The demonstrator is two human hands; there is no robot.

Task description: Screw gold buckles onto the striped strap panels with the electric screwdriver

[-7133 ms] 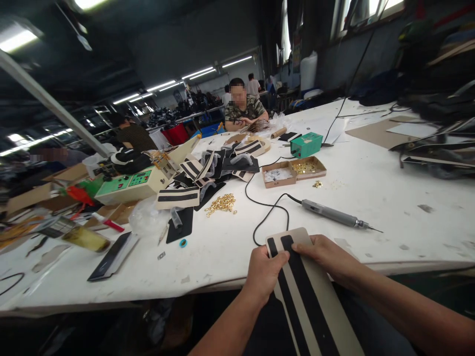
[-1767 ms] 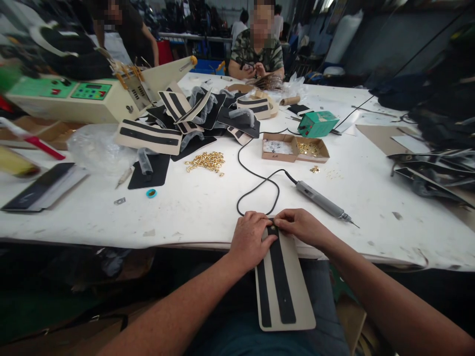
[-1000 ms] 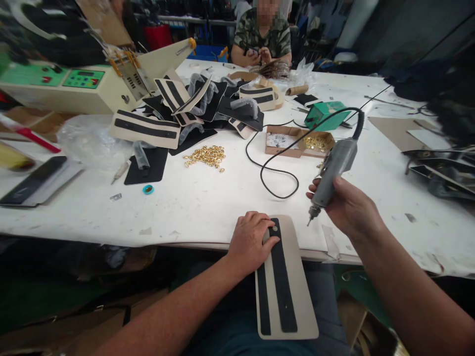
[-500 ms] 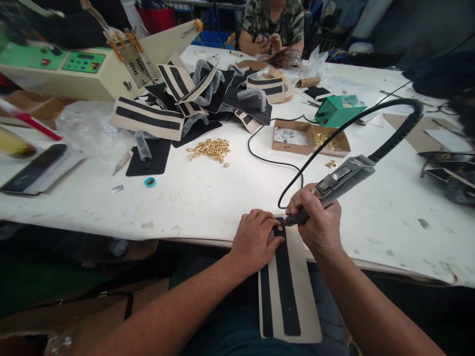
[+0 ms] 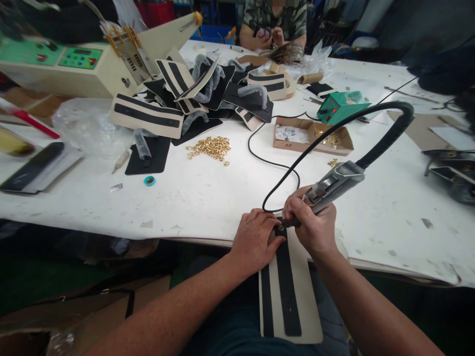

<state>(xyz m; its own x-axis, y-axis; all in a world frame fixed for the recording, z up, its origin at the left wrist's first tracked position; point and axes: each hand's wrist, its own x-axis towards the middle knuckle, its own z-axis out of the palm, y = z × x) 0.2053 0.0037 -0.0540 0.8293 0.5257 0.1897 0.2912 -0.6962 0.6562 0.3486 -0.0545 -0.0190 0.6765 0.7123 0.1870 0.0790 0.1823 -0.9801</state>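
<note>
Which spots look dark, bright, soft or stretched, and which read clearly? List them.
Head view: the floor lies in deep shadow; the table is bright and fairly evenly lit; the red tool near the left edge looks soft and stretched; in the head view too, the driver reads fairly clearly, but its tip, by the right hand, is hard to make out.

A broad white table [image 5: 193, 207], scuffed with grey marks, catches soft, pale light. Below the table's near edge, dark green floor [image 5: 20, 282] sinks into shadow; beyond its far edge stand a blue bin [image 5: 208, 33] and something red [image 5: 156, 13], and past its far right corner a dark grey wall [image 5: 415, 24] blurs.
</note>
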